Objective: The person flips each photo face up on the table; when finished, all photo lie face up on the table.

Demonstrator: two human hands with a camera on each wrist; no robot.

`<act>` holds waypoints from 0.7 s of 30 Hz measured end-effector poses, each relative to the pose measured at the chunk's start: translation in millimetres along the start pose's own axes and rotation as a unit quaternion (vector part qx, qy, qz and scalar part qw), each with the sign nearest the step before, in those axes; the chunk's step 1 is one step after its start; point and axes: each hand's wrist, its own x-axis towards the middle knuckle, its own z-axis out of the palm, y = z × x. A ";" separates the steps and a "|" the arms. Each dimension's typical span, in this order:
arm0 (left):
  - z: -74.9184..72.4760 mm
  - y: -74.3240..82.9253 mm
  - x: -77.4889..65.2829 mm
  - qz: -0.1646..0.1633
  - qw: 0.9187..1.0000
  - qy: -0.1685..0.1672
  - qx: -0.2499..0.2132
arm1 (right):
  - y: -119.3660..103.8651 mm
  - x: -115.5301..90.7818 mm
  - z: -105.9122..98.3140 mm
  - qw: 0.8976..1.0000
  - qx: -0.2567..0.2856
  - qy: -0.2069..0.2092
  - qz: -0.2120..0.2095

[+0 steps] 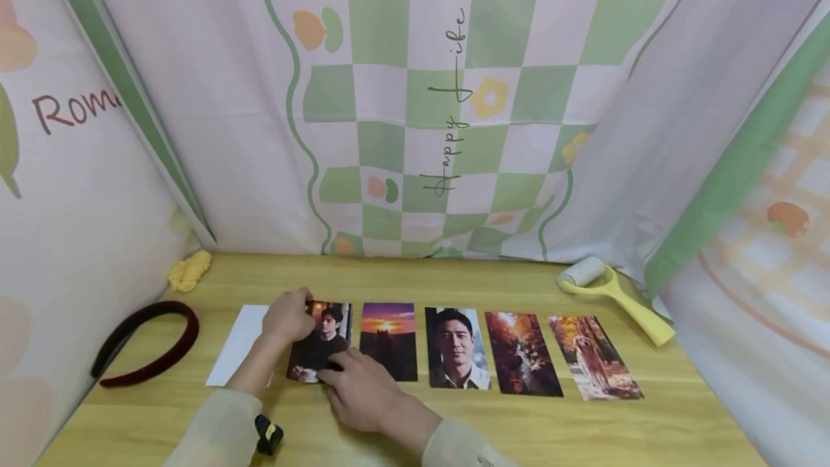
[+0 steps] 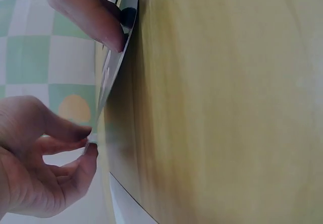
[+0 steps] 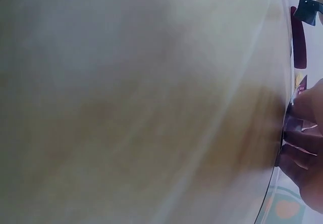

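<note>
A photo print (image 1: 329, 341) of a person in a dark sweater lies between my hands, second from the left in a row of prints. At its upper left corner my left hand (image 1: 287, 319) pinches the edge between thumb and fingers. My right hand (image 1: 364, 393) grips its lower right part. In the left wrist view the print (image 2: 112, 70) is seen nearly edge-on, bowed and raised off the wood, with the left hand (image 2: 35, 158) at one end. Next to it, partly behind the left forearm, is a blank white card (image 1: 235, 348).
To the right lie prints of a sunset (image 1: 389, 355), a portrait (image 1: 457, 348), an autumn stream (image 1: 524, 355) and a dog (image 1: 593, 362). A dark red headband (image 1: 184, 341) and a yellow scrunchie (image 1: 189, 270) lie left; a yellow-handled lint roller (image 1: 622, 298) lies back right. Curtains surround the table (image 1: 389, 279).
</note>
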 end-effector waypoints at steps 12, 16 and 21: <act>3.4 0.8 -4.0 0.018 0.999 -0.033 0.014 | -0.7 -2.2 -1.4 0.999 -0.025 -0.025 -0.022; 3.3 1.3 -4.6 0.033 0.999 -0.032 0.027 | 0.0 -2.5 -1.7 0.998 -0.021 -0.045 -0.031; 4.7 1.0 -3.8 0.035 0.998 -0.034 0.031 | -0.4 -2.5 -1.9 0.997 -0.014 -0.071 -0.027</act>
